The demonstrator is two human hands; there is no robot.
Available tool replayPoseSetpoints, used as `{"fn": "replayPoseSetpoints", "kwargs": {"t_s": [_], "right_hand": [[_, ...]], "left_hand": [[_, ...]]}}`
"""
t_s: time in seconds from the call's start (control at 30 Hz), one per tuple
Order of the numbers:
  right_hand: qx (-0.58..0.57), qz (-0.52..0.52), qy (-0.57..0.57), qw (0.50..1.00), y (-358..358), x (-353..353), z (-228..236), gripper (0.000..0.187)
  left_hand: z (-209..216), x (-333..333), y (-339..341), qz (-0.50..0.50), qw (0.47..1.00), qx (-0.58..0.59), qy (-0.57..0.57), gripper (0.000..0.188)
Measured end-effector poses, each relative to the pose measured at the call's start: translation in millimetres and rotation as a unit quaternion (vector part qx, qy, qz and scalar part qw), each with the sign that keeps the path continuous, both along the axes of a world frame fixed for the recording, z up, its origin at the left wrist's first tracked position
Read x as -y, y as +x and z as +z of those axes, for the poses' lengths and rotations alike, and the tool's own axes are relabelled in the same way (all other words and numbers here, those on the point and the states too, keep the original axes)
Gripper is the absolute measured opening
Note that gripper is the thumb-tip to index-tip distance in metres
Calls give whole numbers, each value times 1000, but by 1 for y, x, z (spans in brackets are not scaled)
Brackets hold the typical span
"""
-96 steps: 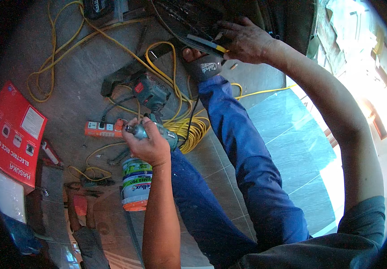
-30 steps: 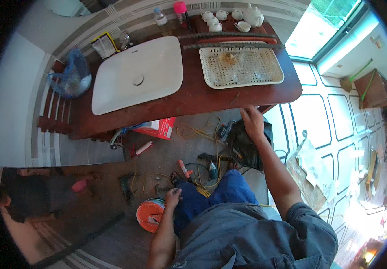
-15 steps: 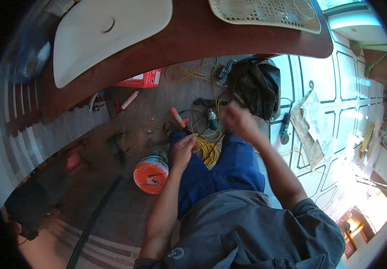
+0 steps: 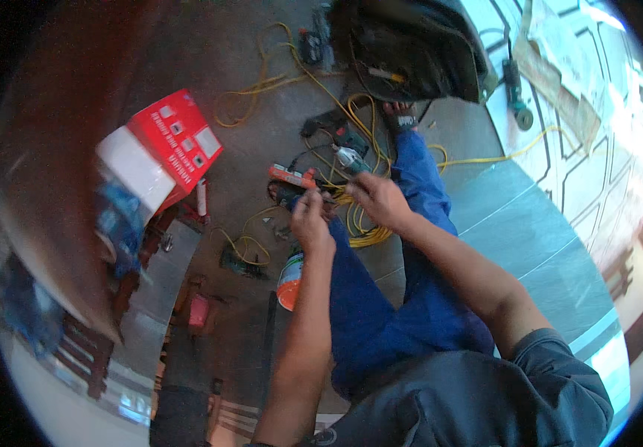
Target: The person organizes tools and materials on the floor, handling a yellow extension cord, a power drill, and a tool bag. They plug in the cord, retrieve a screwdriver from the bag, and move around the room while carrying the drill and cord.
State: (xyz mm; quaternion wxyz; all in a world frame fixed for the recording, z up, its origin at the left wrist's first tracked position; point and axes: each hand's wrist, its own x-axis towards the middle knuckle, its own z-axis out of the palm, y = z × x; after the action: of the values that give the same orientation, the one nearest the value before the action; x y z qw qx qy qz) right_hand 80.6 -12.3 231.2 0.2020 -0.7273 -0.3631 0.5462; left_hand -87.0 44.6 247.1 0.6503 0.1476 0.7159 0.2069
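Observation:
My left hand (image 4: 312, 223) hangs above my knees with its fingers curled into a pinch. To its right, my right hand (image 4: 381, 201) is closed too, thumb against fingers. Whatever either hand holds is too small to make out. Just beyond the right fingertips, a green and grey power tool (image 4: 351, 159) lies low near the floor. An orange-red tube-shaped thing (image 4: 292, 176) shows just past my left hand. Yellow cable (image 4: 370, 235) is coiled on the floor between my legs, partly hidden by my hands.
A dark open tool bag (image 4: 411, 52) stands ahead, with an angle grinder (image 4: 517, 97) to its right. Left are a red and white box (image 4: 180, 141) and a dark brown table edge (image 4: 75, 186). An orange and white bucket (image 4: 289, 283) stands beside my left leg.
My view has swung lower and nearer the floor, so the table's basins have left it. My right hand has come down and in toward my left hand.

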Motion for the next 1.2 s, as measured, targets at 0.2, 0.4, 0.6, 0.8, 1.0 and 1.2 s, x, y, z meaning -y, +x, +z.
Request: {"fn": "replayPoseSetpoints", "kwargs": {"t_s": [0.2, 0.4, 0.6, 0.8, 1.0, 1.2], "right_hand": [[220, 17, -19, 975, -37, -17, -157, 37], [194, 27, -81, 977, -59, -26, -206, 33], [189, 26, -22, 981, -58, -14, -219, 30], [177, 29, -20, 984, -63, -18, -218, 27], [190, 57, -65, 978, -58, -10, -232, 35], [172, 61, -27, 983, -54, -2, -239, 30]], "left_hand": [[-143, -59, 4, -104, 994, -34, 4, 26], [-198, -70, 14, -154, 986, -47, -28, 27], [-237, -51, 11, -153, 988, 0, -20, 25], [-224, -55, 16, -247, 967, -58, 19, 20], [-256, -43, 12, -318, 919, -71, 224, 14], [-240, -44, 27, -279, 936, -96, 190, 16]]}}
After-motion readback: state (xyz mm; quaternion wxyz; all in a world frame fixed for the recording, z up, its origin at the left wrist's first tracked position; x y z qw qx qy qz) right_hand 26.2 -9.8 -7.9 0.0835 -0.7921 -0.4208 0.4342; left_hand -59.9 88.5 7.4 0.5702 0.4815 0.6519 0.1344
